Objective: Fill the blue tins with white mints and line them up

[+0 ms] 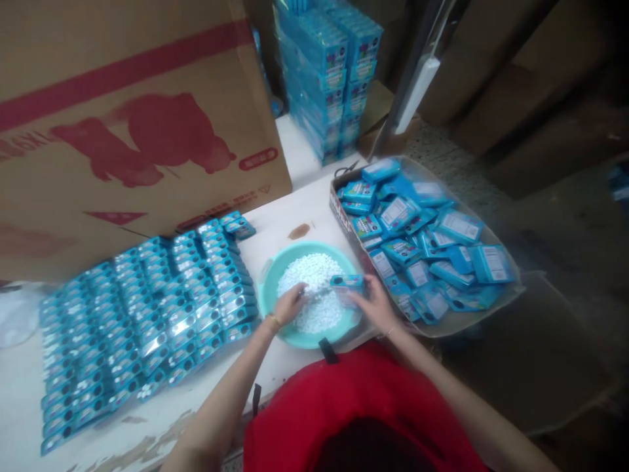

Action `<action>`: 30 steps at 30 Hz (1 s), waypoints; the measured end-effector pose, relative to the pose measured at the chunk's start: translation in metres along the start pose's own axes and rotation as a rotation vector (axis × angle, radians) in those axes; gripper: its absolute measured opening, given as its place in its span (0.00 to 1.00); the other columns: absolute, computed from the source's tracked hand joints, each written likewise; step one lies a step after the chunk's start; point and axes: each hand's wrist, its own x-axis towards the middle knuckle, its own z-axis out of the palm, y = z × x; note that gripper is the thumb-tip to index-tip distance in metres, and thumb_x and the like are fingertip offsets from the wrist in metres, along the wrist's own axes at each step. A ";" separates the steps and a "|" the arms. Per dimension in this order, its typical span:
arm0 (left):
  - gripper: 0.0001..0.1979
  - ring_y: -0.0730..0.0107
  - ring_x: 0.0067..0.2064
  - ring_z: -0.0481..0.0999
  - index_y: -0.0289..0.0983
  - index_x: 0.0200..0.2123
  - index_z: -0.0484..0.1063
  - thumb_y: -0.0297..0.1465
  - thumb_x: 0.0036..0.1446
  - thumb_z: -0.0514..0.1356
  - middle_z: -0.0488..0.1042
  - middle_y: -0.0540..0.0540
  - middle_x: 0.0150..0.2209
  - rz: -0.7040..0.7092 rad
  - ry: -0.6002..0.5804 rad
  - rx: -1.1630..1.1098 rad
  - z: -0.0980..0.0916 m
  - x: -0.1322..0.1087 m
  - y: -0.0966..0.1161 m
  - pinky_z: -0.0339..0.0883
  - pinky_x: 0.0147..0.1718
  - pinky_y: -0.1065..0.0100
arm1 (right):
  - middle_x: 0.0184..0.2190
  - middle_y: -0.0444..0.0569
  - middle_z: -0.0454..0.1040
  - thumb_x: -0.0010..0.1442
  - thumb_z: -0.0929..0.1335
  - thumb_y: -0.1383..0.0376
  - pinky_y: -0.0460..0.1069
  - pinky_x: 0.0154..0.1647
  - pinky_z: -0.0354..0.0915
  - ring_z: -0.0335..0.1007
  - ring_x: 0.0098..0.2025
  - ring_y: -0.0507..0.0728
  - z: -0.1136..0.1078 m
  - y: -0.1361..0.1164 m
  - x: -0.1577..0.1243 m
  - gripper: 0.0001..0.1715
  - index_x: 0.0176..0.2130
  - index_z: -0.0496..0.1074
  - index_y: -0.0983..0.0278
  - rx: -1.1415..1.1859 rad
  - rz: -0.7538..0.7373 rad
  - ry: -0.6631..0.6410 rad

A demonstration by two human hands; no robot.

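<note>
A turquoise round basin (266, 288) full of small white pellets (314, 314) stands on the table before me. My right hand (377, 305) grips a small blue printed box (346, 282) by its right end, above the pellets. At the basin's left side, my left hand (289, 305) has its fingertips drawn together at the pellets. Whatever those fingers pinch is too small to make out. To the right of my right hand lies an open carton (341, 213) heaped with similar blue boxes (400, 213), several showing white label panels.
Rows of blue boxes (167, 301) stand packed at the left. Behind them rises a large brown cardboard box (162, 72) with red print. Wrapped stacks of blue boxes (319, 78) stand at the back. Black-handled scissors (346, 169) lie behind the carton on the white table (265, 226).
</note>
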 end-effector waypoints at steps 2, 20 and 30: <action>0.19 0.66 0.39 0.71 0.34 0.50 0.63 0.37 0.60 0.50 0.72 0.42 0.42 0.042 0.016 0.006 -0.025 -0.010 0.006 0.65 0.44 0.64 | 0.43 0.49 0.71 0.52 0.71 0.55 0.57 0.52 0.64 0.69 0.47 0.60 0.003 0.002 0.003 0.25 0.46 0.64 0.60 -0.118 -0.085 0.013; 0.13 0.65 0.36 0.72 0.40 0.45 0.70 0.34 0.57 0.54 0.75 0.45 0.37 0.105 -0.181 0.193 -0.100 -0.011 0.064 0.64 0.38 0.67 | 0.47 0.52 0.71 0.57 0.65 0.66 0.59 0.52 0.63 0.66 0.50 0.63 0.017 0.008 0.015 0.19 0.50 0.65 0.58 -0.432 -0.460 -0.102; 0.14 0.61 0.29 0.73 0.36 0.47 0.67 0.28 0.57 0.53 0.73 0.43 0.29 -0.085 -0.176 0.645 -0.080 -0.009 0.098 0.62 0.31 0.65 | 0.46 0.53 0.71 0.55 0.64 0.70 0.62 0.51 0.64 0.65 0.49 0.64 0.027 0.014 0.011 0.24 0.52 0.66 0.59 -0.530 -0.544 -0.216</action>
